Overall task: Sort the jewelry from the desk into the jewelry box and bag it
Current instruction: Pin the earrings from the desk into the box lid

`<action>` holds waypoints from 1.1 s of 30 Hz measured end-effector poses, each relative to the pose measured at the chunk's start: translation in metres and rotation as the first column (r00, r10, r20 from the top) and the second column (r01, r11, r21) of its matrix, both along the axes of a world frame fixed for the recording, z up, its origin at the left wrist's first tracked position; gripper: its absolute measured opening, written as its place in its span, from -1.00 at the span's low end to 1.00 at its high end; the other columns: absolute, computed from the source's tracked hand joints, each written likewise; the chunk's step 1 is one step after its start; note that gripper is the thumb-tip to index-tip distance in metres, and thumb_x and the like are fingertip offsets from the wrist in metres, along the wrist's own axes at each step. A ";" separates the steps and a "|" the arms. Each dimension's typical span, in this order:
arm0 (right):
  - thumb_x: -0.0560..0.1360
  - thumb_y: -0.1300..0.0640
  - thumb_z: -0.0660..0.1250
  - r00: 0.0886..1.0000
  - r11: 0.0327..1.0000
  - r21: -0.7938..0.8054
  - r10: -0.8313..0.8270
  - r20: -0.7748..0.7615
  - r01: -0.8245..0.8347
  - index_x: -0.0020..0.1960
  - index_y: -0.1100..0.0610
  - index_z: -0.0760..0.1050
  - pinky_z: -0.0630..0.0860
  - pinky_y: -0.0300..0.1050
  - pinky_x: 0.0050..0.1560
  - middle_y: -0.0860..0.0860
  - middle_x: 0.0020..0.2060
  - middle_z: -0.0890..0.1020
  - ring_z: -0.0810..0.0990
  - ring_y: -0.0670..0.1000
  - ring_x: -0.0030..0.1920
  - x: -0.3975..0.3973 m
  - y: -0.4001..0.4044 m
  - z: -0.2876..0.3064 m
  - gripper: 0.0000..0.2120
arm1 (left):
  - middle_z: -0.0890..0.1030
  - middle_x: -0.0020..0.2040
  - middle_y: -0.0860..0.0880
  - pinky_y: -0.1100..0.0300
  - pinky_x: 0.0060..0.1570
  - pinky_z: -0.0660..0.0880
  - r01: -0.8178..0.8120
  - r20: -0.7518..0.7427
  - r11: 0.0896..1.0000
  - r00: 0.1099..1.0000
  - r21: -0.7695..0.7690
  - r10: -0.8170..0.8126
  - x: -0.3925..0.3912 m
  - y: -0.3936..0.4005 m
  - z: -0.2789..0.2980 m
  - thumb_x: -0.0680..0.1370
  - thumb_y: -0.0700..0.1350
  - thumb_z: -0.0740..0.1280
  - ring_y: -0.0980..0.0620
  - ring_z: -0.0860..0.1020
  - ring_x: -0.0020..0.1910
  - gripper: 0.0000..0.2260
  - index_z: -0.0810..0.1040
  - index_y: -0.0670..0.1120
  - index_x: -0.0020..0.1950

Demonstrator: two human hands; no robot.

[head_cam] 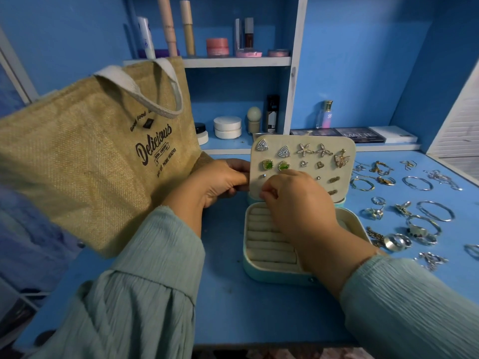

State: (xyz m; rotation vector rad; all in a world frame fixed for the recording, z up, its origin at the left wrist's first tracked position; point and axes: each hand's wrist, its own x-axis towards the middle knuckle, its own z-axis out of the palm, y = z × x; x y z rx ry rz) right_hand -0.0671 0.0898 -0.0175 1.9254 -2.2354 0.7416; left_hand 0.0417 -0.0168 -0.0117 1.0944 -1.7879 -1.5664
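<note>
An open pale-blue jewelry box stands on the blue desk, its cream lid panel upright and studded with several earrings. My left hand grips the panel's left edge. My right hand is over the box with its fingertips pinched together against the panel's lower left; whatever they pinch is too small to see. Cream ring rolls in the box base show beside my right wrist. Loose rings, bangles and chains lie on the desk to the right. A jute tote bag printed "Delicious" stands at the left.
Shelves behind hold cosmetics: tubes and jars above, round white tins and a perfume bottle below. Flat makeup palettes lie behind the box. Bare desk surface spreads in front of the box.
</note>
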 end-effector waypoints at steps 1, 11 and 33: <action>0.55 0.08 0.22 1.000 1.000 -0.001 0.001 0.002 -0.001 0.04 0.05 0.59 0.37 -0.14 -0.11 -0.03 -0.01 0.54 0.45 0.02 0.02 0.000 0.000 0.000 -0.81 | 0.62 -0.43 0.10 0.48 -0.64 0.22 0.008 0.008 1.000 1.000 0.003 -0.008 -0.001 0.000 0.001 0.51 -0.40 0.24 0.24 0.57 -0.45 -0.74 0.55 -0.06 -0.20; 0.55 0.04 0.21 1.000 1.000 -0.015 0.005 0.002 -0.005 0.05 0.00 0.58 0.37 -0.15 -0.10 -0.06 0.01 0.54 0.45 0.01 0.04 -0.002 0.002 -0.001 -0.81 | 0.63 -0.38 0.12 0.45 -0.61 0.16 0.134 0.105 0.991 0.986 -0.014 -0.132 -0.004 -0.008 0.006 0.48 -0.44 0.24 0.26 0.51 -0.47 -0.66 0.56 0.01 -0.13; 0.54 0.05 0.22 0.999 0.997 -0.071 0.021 0.027 -0.019 0.03 0.02 0.60 0.38 -0.14 -0.08 -0.06 0.03 0.55 0.44 -0.01 0.07 -0.004 -0.001 -0.007 -0.81 | 0.57 -0.42 0.12 0.41 -0.41 0.36 0.338 0.199 0.941 0.924 -0.028 -0.326 -0.009 -0.016 0.017 0.45 -0.37 0.32 0.27 0.46 -0.45 -0.79 0.52 -0.07 -0.24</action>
